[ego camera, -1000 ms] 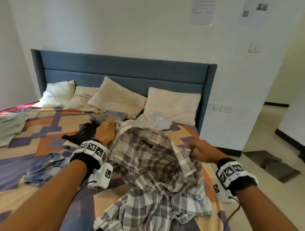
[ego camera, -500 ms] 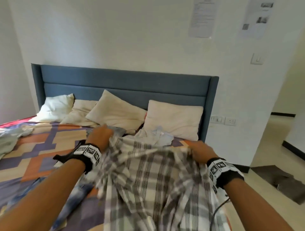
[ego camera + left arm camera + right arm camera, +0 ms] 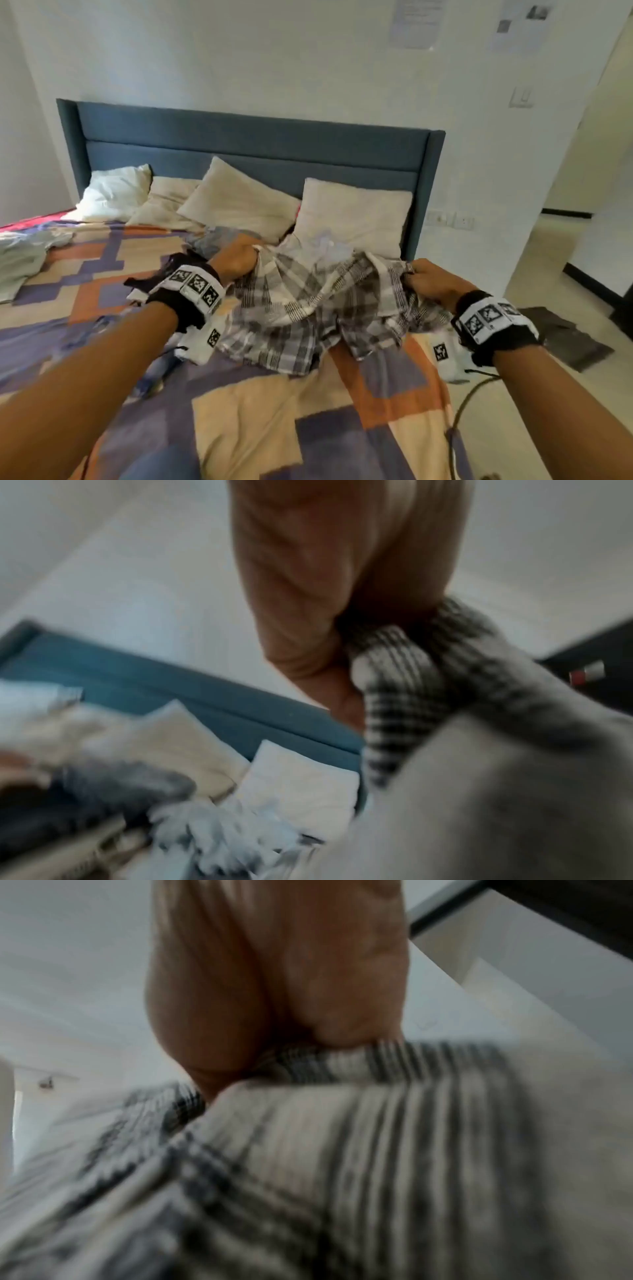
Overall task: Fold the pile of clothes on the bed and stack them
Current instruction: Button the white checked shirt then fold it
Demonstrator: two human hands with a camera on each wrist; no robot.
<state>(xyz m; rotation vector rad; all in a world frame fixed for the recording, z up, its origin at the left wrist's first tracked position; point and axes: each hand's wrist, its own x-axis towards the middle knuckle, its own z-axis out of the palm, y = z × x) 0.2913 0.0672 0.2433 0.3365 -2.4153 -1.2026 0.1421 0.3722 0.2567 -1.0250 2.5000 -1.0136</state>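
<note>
A white-walled bedroom held a bed point(image 3: 260, 421) covered in a patchwork spread of purple, orange and cream, backed by a blue padded headboard point(image 3: 253, 144). At the far left edge of the spread lay a pale green garment point(image 3: 20, 260), crumpled. Four pillows point(image 3: 239, 202) leaned against the headboard, and just in front of them sat a grey garment point(image 3: 219, 238) and a light blue shirt point(image 3: 318, 245), both unfolded. A black garment point(image 3: 154, 277) showed beside the left wrist, partly hidden by it, and a blue denim piece point(image 3: 154, 373) lay under the left forearm. Off the right side of the bed, a dark mat point(image 3: 568, 339) lay on the pale floor.

The left hand point(image 3: 236, 262) was curled round one upper edge of the plaid shirt point(image 3: 308, 308), fingers bunched in the fabric. The shirt hung between the two hands, sagging in the middle with its lower part resting crumpled on the spread. The right hand point(image 3: 433, 282) gripped the opposite edge, thumb and fingers closed on a fold of cloth; both wrist views were blurred but showed plaid fabric clenched.
</note>
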